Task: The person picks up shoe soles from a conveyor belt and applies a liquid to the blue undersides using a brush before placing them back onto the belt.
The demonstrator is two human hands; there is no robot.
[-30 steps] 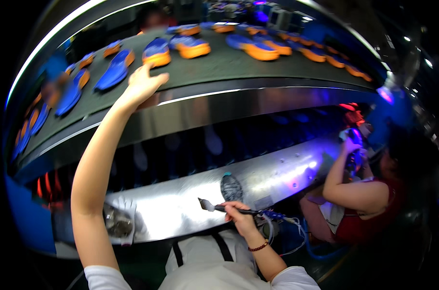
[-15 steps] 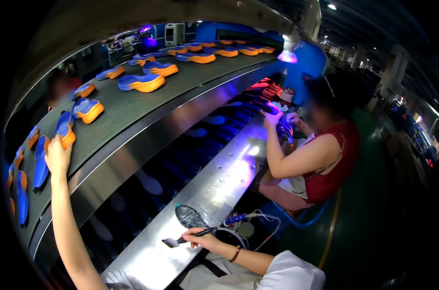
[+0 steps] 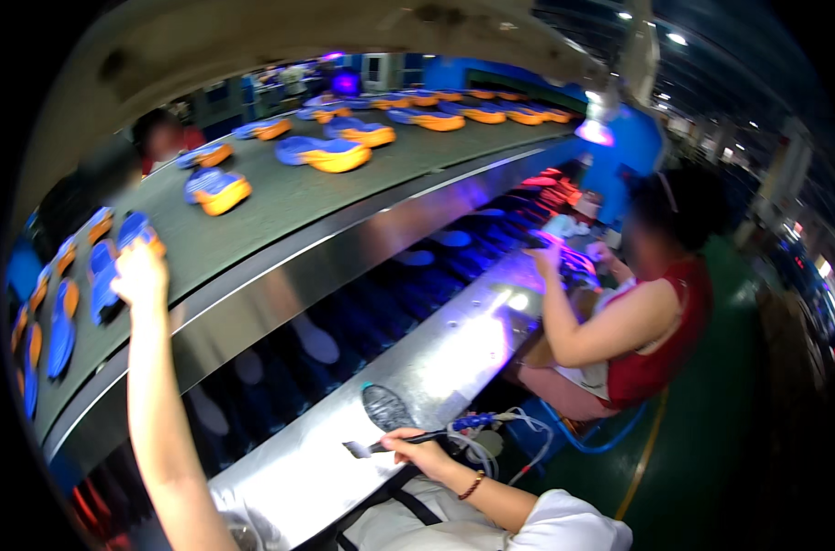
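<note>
Stretched far out over the conveyor belt, my left hand [image 3: 142,275] has its fingers closed on the near end of a blue and orange shoe sole [image 3: 135,226]; motion smears it somewhat. Another blue sole [image 3: 102,280] lies right beside that hand, and more soles rest farther left. Low over the metal ledge [image 3: 316,473], my right hand [image 3: 419,452] grips a dark-handled brush [image 3: 381,446], its pale flat tip pointing left. Just beyond the brush, a dark oval object [image 3: 385,407] shaped like a sole lies on the ledge.
Rows of blue and orange soles [image 3: 330,154] cover the belt [image 3: 280,197] toward its far end. Under the belt's metal side, a lower rack holds pale soles [image 3: 316,340]. A co-worker in red [image 3: 656,312] sits at right. Tubes [image 3: 528,432] hang beside the ledge.
The view has swung left, shifting the scene rightward. My left hand keeps to the sole, which sits a little farther from the neighbouring sole's tip. The brush stays in my right hand.
</note>
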